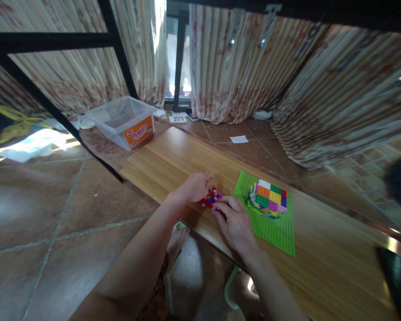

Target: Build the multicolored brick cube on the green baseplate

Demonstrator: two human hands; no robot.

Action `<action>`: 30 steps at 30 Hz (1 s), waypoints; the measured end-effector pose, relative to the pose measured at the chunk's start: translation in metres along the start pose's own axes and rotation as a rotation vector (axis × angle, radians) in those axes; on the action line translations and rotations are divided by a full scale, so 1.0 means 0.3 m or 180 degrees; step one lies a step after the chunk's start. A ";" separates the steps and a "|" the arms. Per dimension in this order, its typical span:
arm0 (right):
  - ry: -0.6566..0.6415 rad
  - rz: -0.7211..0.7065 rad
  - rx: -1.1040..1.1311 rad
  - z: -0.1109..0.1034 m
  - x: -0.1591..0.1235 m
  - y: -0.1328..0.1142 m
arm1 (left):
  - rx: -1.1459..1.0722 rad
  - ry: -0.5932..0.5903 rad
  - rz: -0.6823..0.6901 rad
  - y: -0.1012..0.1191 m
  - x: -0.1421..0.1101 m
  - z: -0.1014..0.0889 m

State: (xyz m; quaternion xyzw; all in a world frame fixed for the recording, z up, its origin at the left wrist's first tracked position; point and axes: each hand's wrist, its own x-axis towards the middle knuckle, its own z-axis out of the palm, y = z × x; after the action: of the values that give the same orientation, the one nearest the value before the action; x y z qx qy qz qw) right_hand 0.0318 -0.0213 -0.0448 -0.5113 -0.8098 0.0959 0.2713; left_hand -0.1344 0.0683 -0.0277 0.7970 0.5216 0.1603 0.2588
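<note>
A small heap of loose toy bricks (pixel 211 199), mostly red, pink, purple and blue, lies on the wooden board between my hands. My left hand (pixel 198 186) curves round the heap's far left side, fingers apart, with nothing visible in it. From the right, my right hand (pixel 234 218) reaches to the heap with bent, parted fingers, its tips at the bricks. Whether a brick is between those tips is too small to make out. Just right of this hand is a green studded baseplate (pixel 274 236), bearing a rounded, multicoloured brick block (pixel 267 198).
The long wooden board (pixel 173 151) runs from upper left to lower right. Beyond its left end stands a clear plastic bin (pixel 120 120) with an orange label. Black metal bars (pixel 63 41) cross the upper left. A dark object (pixel 394 272) sits at the board's right end.
</note>
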 end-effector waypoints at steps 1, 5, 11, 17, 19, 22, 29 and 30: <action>0.0017 -0.0001 -0.0014 0.005 0.001 0.000 | 0.0006 -0.0001 -0.0005 0.001 -0.001 -0.001; 0.0097 0.0005 -0.0078 0.027 0.003 0.003 | -0.0031 -0.0005 -0.0022 0.004 -0.004 -0.004; 0.0168 0.0213 0.0110 0.008 0.013 -0.018 | -0.0059 -0.0056 -0.0122 0.004 0.002 -0.008; 0.0773 0.1136 0.1042 -0.113 -0.010 0.056 | -0.0017 -0.0030 -0.0081 0.004 0.001 -0.011; 0.1213 0.1484 0.1318 -0.165 -0.023 0.111 | -0.0027 0.0000 -0.0071 0.002 0.001 -0.009; 0.1829 0.1861 0.1572 -0.247 -0.045 0.194 | -0.0051 0.0040 -0.0078 -0.005 0.004 -0.004; 0.1474 0.2403 0.1494 -0.340 -0.126 0.310 | -0.0003 0.0069 -0.0062 -0.005 0.012 0.001; 0.1344 0.2416 0.1468 -0.337 -0.135 0.316 | 0.0017 0.0073 -0.0065 -0.003 0.012 0.000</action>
State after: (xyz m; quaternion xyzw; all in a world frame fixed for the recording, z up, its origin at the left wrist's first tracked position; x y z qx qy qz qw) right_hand 0.1730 -0.0258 -0.0152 -0.7052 -0.4513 0.2590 0.4815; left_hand -0.1336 0.0720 -0.0284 0.7904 0.5331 0.1655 0.2524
